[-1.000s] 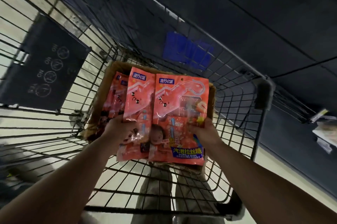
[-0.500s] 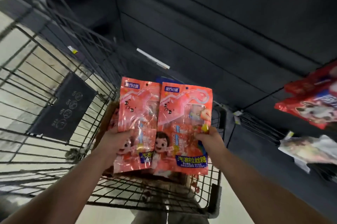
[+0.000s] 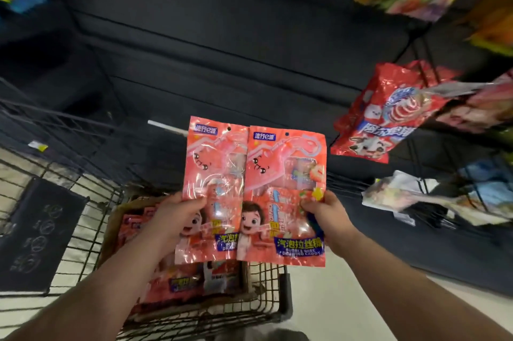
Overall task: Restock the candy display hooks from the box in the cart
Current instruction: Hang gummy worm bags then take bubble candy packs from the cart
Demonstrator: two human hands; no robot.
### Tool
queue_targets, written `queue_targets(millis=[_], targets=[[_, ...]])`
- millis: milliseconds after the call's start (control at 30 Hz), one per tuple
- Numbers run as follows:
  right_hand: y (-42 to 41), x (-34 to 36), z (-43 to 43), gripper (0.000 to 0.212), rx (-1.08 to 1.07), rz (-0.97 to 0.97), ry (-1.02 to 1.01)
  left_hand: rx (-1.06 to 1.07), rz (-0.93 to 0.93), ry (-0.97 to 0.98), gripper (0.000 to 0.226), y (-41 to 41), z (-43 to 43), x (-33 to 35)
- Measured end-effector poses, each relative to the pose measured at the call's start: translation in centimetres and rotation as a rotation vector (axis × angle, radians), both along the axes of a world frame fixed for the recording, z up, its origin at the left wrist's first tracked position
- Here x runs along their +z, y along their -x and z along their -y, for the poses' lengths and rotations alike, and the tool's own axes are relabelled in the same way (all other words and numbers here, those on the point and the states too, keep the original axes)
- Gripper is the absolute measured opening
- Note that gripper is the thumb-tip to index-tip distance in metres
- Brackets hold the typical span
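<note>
Head view: left glossy pink plastic candy packet and right glossy pink plastic candy packet have come up out of the brown cardboard box in the black wire cart over the last second. They now sit above the cart rim, in front of the dark back panel. The view has swung up too, so hanging stock on the right is now in frame. Reads as pick done, transfer to the display starting, nothing hung yet. Left hand grips the left packet at mid-height, thumb on the front face, fingers behind. Right hand pinches the right packet at its right edge, same thumb-on-front hold. Packets are upright and side by side, the right one lapping over the left's inner edge. Each is flat and rectangular: pink cartoon creature up top, cartoon child and blue label band low down, small round hang hole near the top edge. Both holes are clear of the hands, which suits threading onto a hook. Film looks slick and floppy, so probably bows when held only low. More spare pink packets lie in the box below. A red foil lollipop bag hangs well off to the right; its hook is blurred, and no free hook can be made out.
</note>
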State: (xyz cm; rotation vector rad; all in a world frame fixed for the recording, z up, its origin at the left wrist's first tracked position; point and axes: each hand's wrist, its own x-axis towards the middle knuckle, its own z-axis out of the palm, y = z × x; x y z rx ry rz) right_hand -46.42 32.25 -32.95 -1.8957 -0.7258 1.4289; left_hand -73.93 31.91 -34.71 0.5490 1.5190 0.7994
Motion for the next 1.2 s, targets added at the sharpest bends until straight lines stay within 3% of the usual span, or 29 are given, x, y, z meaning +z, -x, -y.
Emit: queue_targets(millis=[67, 267, 400, 567, 867, 1200], targets=[[-1.4, 1.0, 0.8, 0.019, -0.019, 0.023, -0.028, 0.007, -0.016, -0.041, 0.009, -1.5, -0.3, 0.6], [-6.5, 3.3, 4.3, 0.027, -0.066, 0.016, -0.088, -0.088, 0.013, -0.108, 0.021, -6.9, 0.1, 2.5], [-11.8, 5.0, 8.7, 0.027, -0.139, 0.064, -0.141, -0.204, 0.065, -0.148, 0.011, -13.1, 1.9, 4.1], [-20.0, 6.0, 16.1, 0.029, -0.245, 0.177, -0.196, -0.311, 0.096, -0.161, 0.009, -22.3, 6.3, 5.3], [-32.5, 7.6, 29.3, 0.044, -0.458, 0.161, -0.258, -0.484, 0.133, -0.214, 0.01, -37.2, 15.7, 7.4], [-38.4, 9.5, 36.0, 0.041, -0.534, 0.193, -0.31, -0.6, 0.148, -0.184, 0.01, -44.3, 20.9, 10.6]])
